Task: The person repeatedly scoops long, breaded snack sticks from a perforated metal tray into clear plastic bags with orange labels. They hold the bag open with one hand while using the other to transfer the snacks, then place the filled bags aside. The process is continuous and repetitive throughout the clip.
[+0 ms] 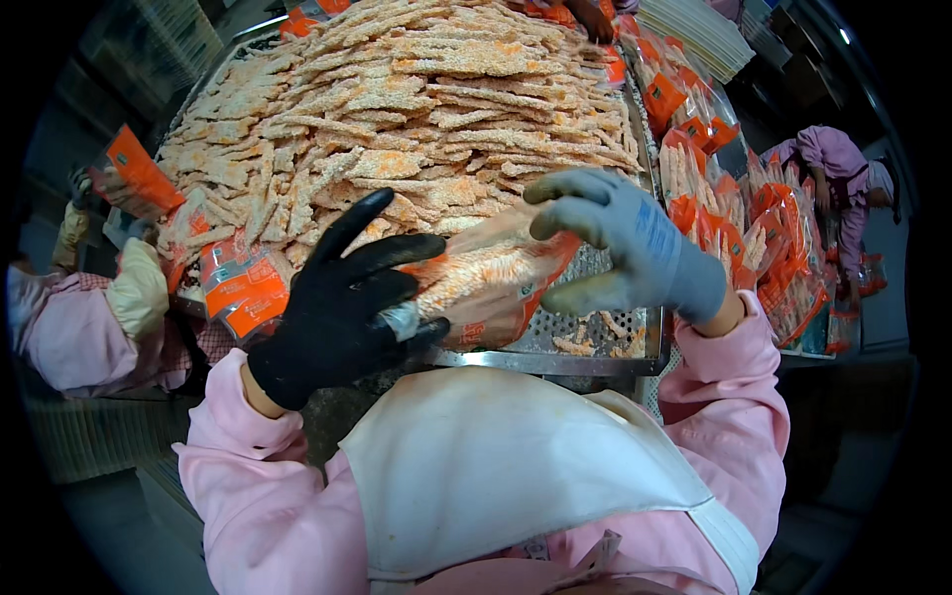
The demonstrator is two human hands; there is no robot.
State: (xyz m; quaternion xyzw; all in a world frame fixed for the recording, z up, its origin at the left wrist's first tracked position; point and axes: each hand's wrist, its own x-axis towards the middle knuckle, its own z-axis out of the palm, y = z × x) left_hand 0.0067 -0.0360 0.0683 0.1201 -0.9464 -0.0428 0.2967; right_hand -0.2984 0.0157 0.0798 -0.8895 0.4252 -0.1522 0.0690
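A clear and orange plastic bag (491,312) of crumb-coated strips lies slantwise before me, over the near edge of a metal tray (543,363). My left hand (342,312), in a black glove with a pale wrap on one finger, grips the bag's left end. Its outer fingers are spread. Above the bag's right end, my right hand (610,242) in a grey-blue glove has fingers and thumb curved and apart, holding nothing that I can see. Behind both hands rises a large heap of coated strips (416,111).
Filled bags (773,238) crowd the right side. Another printed bag (245,282) lies left of my black glove. Co-workers in pink stand at left (97,327) and right (840,178); another person's hand (591,21) reaches in at the far edge. Loose strips (595,338) lie on the perforated tray.
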